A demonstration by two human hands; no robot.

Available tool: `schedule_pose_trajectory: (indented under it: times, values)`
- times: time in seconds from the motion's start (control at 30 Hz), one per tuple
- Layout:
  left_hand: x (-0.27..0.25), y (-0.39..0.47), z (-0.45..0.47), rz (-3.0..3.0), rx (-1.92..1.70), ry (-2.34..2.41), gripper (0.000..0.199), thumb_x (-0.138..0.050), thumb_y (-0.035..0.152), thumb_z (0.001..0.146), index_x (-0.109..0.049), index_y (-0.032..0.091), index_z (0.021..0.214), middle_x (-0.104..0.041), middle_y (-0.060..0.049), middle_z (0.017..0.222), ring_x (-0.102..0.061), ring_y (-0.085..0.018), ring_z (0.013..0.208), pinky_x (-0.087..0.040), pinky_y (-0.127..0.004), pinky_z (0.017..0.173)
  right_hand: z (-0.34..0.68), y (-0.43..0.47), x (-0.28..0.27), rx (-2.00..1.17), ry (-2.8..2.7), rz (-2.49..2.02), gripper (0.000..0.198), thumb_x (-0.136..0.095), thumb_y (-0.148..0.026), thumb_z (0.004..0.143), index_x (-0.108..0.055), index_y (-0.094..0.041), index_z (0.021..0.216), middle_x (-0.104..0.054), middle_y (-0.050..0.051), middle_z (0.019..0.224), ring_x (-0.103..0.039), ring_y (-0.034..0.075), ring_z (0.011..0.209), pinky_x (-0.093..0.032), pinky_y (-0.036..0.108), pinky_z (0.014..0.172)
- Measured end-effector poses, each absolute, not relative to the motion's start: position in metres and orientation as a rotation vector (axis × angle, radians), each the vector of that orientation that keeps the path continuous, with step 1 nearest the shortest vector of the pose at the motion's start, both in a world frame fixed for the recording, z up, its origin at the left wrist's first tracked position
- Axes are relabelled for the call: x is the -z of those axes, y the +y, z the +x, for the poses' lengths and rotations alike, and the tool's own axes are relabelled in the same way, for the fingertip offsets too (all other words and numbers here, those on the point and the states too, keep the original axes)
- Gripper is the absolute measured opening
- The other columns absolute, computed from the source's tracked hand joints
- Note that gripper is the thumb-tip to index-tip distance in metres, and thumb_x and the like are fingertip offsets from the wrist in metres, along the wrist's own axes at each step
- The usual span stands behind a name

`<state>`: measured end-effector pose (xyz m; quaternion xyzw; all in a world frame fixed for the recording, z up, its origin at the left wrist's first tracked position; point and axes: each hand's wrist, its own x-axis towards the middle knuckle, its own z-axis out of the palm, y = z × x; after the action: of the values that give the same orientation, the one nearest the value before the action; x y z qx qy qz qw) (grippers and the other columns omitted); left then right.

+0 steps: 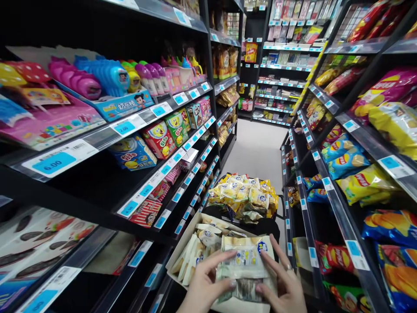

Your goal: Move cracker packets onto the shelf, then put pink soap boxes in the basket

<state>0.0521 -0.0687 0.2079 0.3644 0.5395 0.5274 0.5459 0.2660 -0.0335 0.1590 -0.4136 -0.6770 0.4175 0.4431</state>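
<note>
Between my two hands is a small pile of pale cream snack packets [243, 257] with a blue round logo on the top one. My left hand [206, 282] grips its left side, thumb and fingers bent over the plastic. On the right side, my right hand [282, 278], with a ring on one finger, holds the same packets with thumb and fingertips. Under and beside them stands an open cardboard box [174, 261]. Similar packets [189, 254] fill its left part, several of them standing on edge. My hands and the pile hide the box's right part.
Ahead lies a heap of yellow and cream snack packets [244, 193] in a dark container. Shelves with boxed sweets [159, 139] and toys [100, 76] line the left; shelves with chip bags [368, 182] line the right. The grey floor [257, 143] runs to a back shelf [276, 82].
</note>
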Motion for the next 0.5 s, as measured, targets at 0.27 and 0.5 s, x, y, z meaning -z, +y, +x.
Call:
schedule_pose_trajectory:
  times: [0.27, 0.5]
  values:
    - [-0.215, -0.063, 0.053, 1.656, -1.478, 1.356, 0.016, -0.078, 0.032, 0.076, -0.080, 0.027, 0.090, -0.078, -0.007, 0.085, -0.074, -0.016, 0.069, -0.059, -0.017, 0.066, 0.271, -0.041, -0.158, -1.093, -1.482, -1.164, 0.034, -0.074, -0.038, 0.076, -0.074, -0.026, 0.108, -0.075, 0.013, 0.106, -0.072, 0.026, 0.096, -0.061, 0.028, 0.078]
    - [-0.230, -0.053, 0.049, 1.925, -1.495, 1.422, 0.023, -0.066, 0.031, 0.087, -0.077, 0.016, 0.072, -0.070, -0.004, 0.060, -0.064, -0.011, 0.051, -0.051, -0.013, 0.051, 0.250, -0.046, -0.180, -0.978, -1.361, -1.247, 0.022, -0.072, -0.047, 0.075, -0.080, -0.028, 0.083, -0.077, 0.008, 0.083, -0.072, 0.020, 0.077, -0.057, 0.022, 0.068]
